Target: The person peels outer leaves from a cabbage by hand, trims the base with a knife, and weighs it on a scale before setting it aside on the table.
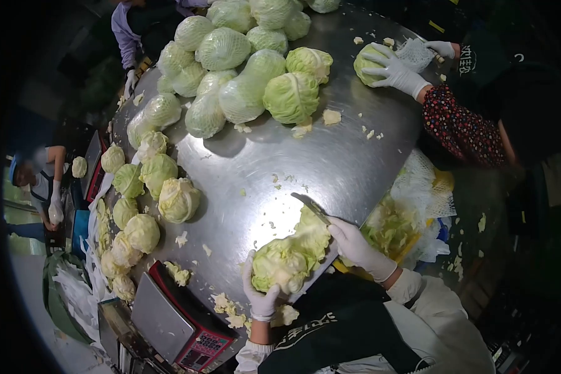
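My left hand (260, 293), in a white glove, grips a pale green cabbage (288, 254) at the near edge of the round steel table (330, 162). My right hand (354, 244), also gloved, holds a knife (311, 207) whose blade lies across the cabbage's far side, pointing away from me. Loose outer leaves hang off the cabbage beside the blade.
Many cabbages, some in plastic wrap (243, 93), are piled at the far side and along the left rim (140, 187). A co-worker's gloved hands (396, 71) hold a cabbage (369, 62) at the right. A scale (174, 321) stands near left. Leaf scraps (393, 227) fill a bin at the right.
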A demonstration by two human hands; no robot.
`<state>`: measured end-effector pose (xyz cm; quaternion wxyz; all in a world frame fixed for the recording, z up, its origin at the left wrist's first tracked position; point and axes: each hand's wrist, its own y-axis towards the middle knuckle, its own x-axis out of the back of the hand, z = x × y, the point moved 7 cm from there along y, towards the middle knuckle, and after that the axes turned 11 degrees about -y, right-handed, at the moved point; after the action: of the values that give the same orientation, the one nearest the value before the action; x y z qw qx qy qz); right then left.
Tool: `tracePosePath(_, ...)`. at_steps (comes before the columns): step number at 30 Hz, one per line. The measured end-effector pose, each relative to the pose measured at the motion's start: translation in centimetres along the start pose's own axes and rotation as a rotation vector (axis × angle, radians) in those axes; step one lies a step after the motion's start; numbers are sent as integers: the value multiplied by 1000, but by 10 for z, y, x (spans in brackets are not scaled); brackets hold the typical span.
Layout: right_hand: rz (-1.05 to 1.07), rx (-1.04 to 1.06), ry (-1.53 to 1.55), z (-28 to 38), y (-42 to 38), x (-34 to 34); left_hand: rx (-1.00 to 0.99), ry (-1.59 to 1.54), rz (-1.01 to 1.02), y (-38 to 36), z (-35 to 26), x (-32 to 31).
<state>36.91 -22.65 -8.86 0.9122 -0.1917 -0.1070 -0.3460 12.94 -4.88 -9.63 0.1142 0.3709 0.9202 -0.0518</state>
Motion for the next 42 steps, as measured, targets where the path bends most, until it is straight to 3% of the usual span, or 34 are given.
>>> tracePosePath(2,132,-186,167,-14,-5,-8,98,6,-5,-3,-20,12)
tracePosePath(3,28,37,102,3,-7,-4,202,11,-1,-7,-28,13)
tracePosePath(4,32,44,106,5,-13,-8,195,16,-5,-7,-42,9)
tracePosePath(6,-140,513,-262,45,-41,-4,238,-68,-216,-16,-57,6)
tracePosePath(7,47,488,-333,65,-52,-5,171,27,-223,-15,-60,-3)
tracePosePath(8,26,614,-410,73,-62,-11,174,30,-231,-17,-56,-8)
tracePosePath(10,35,365,-378,59,-57,-3,115,332,-320,-14,-52,-6)
tracePosePath(11,-119,364,-257,37,-45,5,150,137,-360,-15,-47,-1)
tracePosePath(12,-269,359,-135,13,-34,15,146,136,-362,-18,-41,5)
tracePosePath(13,-161,55,-83,-5,-33,21,133,123,-288,-20,-32,9)
tracePosePath(14,-198,20,-130,-14,-30,28,119,115,-216,-21,-28,10)
tracePosePath(16,-348,279,-349,-4,-29,38,79,94,-166,-25,-28,1)
tracePosePath(17,-347,278,-351,15,-30,42,95,58,-127,-22,-34,-13)
tracePosePath(20,-5,298,-501,67,-47,25,40,133,-18,-19,-35,-23)
tracePosePath(22,18,425,-518,96,-56,22,-249,734,247,-15,-68,-60)
tracePosePath(24,-63,580,-561,112,-60,18,-290,780,292,-13,-80,-82)
tracePosePath(26,-12,587,-604,112,-59,10,-408,870,387,-14,-85,-100)
tracePosePath(28,119,604,-651,101,-54,-6,-395,883,402,-16,-80,-99)
tracePosePath(29,6,655,-590,108,-53,1,-368,872,421,-14,-79,-100)
tracePosePath(33,-87,709,-491,113,-46,11,-322,879,509,-12,-74,-105)
tracePosePath(38,-252,423,-525,57,-12,39,-301,962,538,-7,-84,-92)
tracePosePath(40,-361,152,-718,17,2,63,-282,955,530,-12,-86,-73)
tracePosePath(42,-336,142,-722,6,-3,67,-141,825,435,-14,-93,-59)
